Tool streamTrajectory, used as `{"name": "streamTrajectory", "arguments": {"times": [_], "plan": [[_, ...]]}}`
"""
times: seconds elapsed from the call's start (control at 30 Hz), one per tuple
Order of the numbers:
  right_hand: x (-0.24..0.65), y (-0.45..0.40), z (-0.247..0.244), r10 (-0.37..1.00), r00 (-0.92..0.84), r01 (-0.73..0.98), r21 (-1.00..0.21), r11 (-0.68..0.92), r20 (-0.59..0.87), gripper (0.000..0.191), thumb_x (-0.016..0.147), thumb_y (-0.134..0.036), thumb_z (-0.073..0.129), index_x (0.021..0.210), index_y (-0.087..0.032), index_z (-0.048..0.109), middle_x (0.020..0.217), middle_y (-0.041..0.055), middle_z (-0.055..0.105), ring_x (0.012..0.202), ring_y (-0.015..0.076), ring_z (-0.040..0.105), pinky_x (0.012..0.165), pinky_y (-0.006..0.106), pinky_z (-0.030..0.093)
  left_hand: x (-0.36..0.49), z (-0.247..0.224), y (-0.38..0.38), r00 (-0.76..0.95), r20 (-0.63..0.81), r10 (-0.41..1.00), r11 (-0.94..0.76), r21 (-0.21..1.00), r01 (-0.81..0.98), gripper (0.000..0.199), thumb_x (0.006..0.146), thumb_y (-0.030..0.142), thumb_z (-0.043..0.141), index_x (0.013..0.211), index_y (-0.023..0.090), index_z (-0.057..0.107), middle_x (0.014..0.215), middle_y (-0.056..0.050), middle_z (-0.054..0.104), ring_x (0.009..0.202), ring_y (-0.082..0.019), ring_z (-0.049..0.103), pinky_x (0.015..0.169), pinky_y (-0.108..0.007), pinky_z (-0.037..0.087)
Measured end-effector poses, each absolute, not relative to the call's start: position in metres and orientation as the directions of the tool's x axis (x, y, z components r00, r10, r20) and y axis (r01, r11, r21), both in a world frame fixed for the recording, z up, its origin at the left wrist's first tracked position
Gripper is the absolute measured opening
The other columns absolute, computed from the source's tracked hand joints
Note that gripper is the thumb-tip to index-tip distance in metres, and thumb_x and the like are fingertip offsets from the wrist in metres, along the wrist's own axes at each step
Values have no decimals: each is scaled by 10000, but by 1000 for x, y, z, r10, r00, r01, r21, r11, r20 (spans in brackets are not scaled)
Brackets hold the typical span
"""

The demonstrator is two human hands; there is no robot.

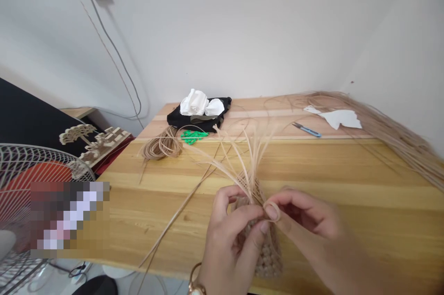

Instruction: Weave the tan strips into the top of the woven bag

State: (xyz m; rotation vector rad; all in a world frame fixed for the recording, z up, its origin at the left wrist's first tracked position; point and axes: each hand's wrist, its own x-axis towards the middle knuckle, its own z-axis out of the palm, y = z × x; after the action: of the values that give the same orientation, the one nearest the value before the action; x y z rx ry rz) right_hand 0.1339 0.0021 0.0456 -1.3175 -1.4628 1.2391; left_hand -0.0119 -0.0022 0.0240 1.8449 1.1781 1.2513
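Observation:
A small woven piece [268,258] of tan strands stands at the front of the table, its loose strands [255,147] fanning upward and away from me. My left hand [236,230] is closed around its upper left side, thumb and fingers pressing the weave near the rim. My right hand [305,221] pinches a thin strand [272,205] bent into a small loop at the rim, close to the left fingertips. Part of the weave is hidden behind my fingers.
A coiled strand bundle [164,142], green pieces [194,136] and a black bag [176,118] with white paper [194,103] lie back left. Blue thread snips [307,129], torn paper [342,118] and long loose strands [388,133] lie right. A fan [41,165] stands left.

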Motion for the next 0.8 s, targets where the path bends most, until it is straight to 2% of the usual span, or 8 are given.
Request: {"name": "streamTrajectory", "arguments": {"times": [0.07,0.13,0.23,0.47,0.6,0.7,0.8], "plan": [[133,4,44,987,-153,188,-982,-16,-46,182,770,-372,558,756,-202,622,682,-4,563,626,114,503,545,206,407,-12,26,-1,139,339,931,-365,884,291,115,770,143,553,807,201,645,939,-60,489,939,-184,496,828,-302,422],[134,7,43,978,-181,151,-985,-79,-106,200,765,-389,562,764,-200,628,620,-18,534,552,93,461,482,187,371,-13,26,1,129,302,945,-325,912,251,89,766,164,568,782,191,652,920,-62,499,927,-188,505,825,-313,428],[138,12,42,947,-256,145,-977,-159,-192,243,777,-412,537,745,-192,633,543,-37,460,466,64,360,411,168,287,-13,25,4,127,317,940,-336,923,186,73,750,179,596,763,191,667,932,-67,510,940,-197,507,826,-326,434],[147,23,51,898,-413,282,-959,-35,-154,219,797,-317,502,729,-193,670,565,-24,495,511,81,379,455,192,287,-13,13,12,76,367,927,-373,924,89,96,730,183,626,755,244,696,994,-58,557,1042,-225,463,890,-383,407],[143,26,55,885,-451,304,-952,29,-117,233,807,-264,473,684,-182,652,560,-27,480,517,79,382,459,192,280,-13,7,14,72,324,943,-327,945,27,87,725,188,635,722,250,697,880,-47,607,1071,-227,460,937,-401,367],[140,30,53,876,-442,260,-962,-82,-194,160,778,-233,505,701,-163,627,514,-48,426,449,54,334,410,174,244,-12,6,15,82,292,953,-293,956,5,82,726,195,634,723,248,697,836,-47,620,1068,-227,467,948,-411,357],[138,35,49,868,-435,202,-966,-164,-239,77,713,-217,590,706,-141,599,495,-64,411,438,43,318,400,161,230,-12,6,15,78,294,952,-295,955,-1,68,719,212,639,737,232,701,933,-64,609,1083,-237,456,942,-414,369]]}}
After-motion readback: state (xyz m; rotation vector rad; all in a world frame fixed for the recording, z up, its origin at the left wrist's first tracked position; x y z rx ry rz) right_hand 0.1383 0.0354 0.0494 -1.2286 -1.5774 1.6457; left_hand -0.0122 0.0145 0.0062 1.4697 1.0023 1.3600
